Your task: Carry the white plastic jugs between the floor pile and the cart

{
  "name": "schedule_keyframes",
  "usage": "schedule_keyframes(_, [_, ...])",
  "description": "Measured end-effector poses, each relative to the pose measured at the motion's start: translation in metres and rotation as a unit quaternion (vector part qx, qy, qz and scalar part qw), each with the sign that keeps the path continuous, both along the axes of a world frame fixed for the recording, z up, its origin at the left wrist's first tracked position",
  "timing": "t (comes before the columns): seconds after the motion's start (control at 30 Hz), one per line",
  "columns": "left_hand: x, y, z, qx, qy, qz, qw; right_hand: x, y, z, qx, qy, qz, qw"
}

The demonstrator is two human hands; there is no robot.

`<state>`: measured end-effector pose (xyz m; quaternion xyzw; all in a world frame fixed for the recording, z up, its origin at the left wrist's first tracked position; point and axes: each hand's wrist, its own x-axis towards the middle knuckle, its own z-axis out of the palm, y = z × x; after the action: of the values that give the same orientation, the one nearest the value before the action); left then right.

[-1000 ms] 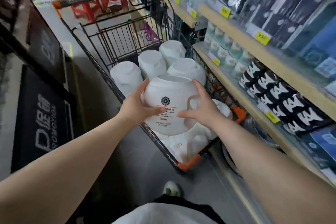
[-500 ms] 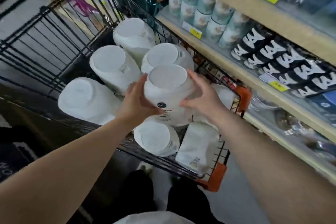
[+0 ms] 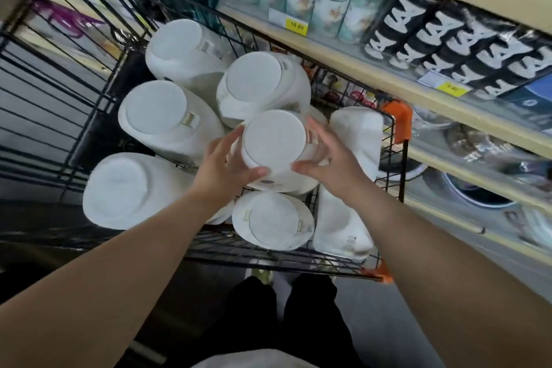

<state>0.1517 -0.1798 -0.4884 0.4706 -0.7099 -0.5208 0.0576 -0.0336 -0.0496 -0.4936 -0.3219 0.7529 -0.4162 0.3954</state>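
My left hand [image 3: 224,164] and right hand [image 3: 325,167] clasp opposite sides of the upright white plastic jug [image 3: 273,143], directly above the black wire cart [image 3: 397,176].

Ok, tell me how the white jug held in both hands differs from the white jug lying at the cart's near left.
The held white plastic jug is upright with its flat end facing the camera, gripped by the left hand and right hand; the near-left white plastic jug lies tilted on its side, untouched. The held jug sits above the pile; the near-left one rests low in the black wire cart. Both are white with flat round ends.
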Motion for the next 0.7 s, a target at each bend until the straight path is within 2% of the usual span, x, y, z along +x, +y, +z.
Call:
schedule_keyframes(0.1, [-0.003, 0.001, 0.006, -0.001, -0.01, -0.004, 1.0, 0.002, -0.002, 0.005, 0.012, 0.033, 0.02, 0.999])
schedule_keyframes(0.2, [-0.014, 0.005, 0.017, -0.057, -0.065, -0.054, 0.995, 0.001, -0.003, 0.018, 0.071, 0.088, 0.03, 0.993])
schedule_keyframes(0.27, [-0.021, 0.009, 0.029, -0.082, -0.069, -0.052, 0.993, 0.003, 0.002, 0.032, 0.085, 0.115, 0.004, 0.99])
schedule_keyframes(0.4, [-0.043, 0.026, 0.051, -0.142, -0.016, -0.075, 0.987, 0.0, 0.037, 0.067, 0.066, 0.088, -0.082, 0.99])
schedule_keyframes(0.5, [-0.075, 0.056, 0.071, -0.123, 0.049, -0.088, 0.987, -0.014, 0.086, 0.098, 0.048, 0.096, -0.136, 0.985])
schedule_keyframes(0.7, [-0.16, 0.153, 0.116, -0.094, 0.134, -0.217, 0.962, -0.058, 0.221, 0.142, 0.012, 0.091, -0.28, 0.956])
